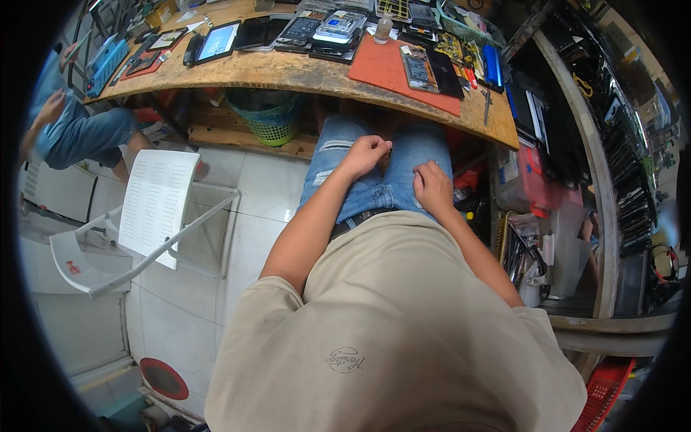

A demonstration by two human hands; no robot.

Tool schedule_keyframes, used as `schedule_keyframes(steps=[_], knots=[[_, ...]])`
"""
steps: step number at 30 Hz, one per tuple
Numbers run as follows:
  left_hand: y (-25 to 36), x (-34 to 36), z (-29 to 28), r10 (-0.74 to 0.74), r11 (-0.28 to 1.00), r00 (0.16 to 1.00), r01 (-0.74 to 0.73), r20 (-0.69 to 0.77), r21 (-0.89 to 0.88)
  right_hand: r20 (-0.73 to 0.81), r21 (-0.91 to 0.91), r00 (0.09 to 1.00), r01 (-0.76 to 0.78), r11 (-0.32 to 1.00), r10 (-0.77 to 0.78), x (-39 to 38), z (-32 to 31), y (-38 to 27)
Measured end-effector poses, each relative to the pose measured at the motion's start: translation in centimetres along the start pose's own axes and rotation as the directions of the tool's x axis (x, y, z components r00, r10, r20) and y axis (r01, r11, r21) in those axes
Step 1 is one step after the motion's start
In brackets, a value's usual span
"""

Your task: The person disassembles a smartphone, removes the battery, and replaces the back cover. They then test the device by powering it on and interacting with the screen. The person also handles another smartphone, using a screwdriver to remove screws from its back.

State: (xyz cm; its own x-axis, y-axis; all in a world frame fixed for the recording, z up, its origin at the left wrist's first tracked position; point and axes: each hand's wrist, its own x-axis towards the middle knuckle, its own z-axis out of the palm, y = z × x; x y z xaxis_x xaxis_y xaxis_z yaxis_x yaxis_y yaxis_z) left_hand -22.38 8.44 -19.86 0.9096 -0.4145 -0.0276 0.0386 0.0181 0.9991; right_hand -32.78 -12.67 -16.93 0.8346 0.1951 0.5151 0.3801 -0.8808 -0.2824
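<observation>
in the head view, the left hand [369,153] is above the left thigh of the ripped blue denim jeans [327,189], its fingers drawn in together; i cannot tell whether they pinch something small. the right hand [434,189] rests on the right thigh, half open with loosely bent fingers, gripping nothing visible. beyond the knees stands the worn brown wooden tabletop [302,74]. near its right end, on a flat orange-red mat [374,63], lies an opened rectangular phone with a dark battery [419,68], well apart from both hands. a small clear bottle [383,30] stands behind it to the left. under the tabletop sits a green plastic mesh basket [273,132]; at left, a white folding chair [157,209] stands on pale floor tiles [259,180].
</observation>
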Motion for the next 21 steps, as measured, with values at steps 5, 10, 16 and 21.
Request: schedule_keyframes(steps=[5,10,16,21], knots=[[0.2,0.0,0.1,-0.002,1.0,1.0,0.001,0.02,0.02,0.014,0.025,1.0,-0.009,1.0,0.009,0.0,-0.1,0.2],[1.0,-0.4,-0.2,0.038,0.997,0.996,-0.043,-0.075,-0.065,-0.004,0.036,1.0,0.01,0.999,-0.01,0.2,0.2,0.0],[0.7,-1.0,-4.7,0.068,0.969,0.845,-0.183,-0.531,-0.167,-0.014,-0.007,1.0,-0.006,1.0,0.006,-0.4,-0.5,0.3],[-7.0,-4.3,-12.9,-0.158,0.923,0.656,-0.168,-0.738,-0.347,-0.056,-0.065,0.997,-0.046,0.997,0.043,-1.6,-1.7,0.8]])
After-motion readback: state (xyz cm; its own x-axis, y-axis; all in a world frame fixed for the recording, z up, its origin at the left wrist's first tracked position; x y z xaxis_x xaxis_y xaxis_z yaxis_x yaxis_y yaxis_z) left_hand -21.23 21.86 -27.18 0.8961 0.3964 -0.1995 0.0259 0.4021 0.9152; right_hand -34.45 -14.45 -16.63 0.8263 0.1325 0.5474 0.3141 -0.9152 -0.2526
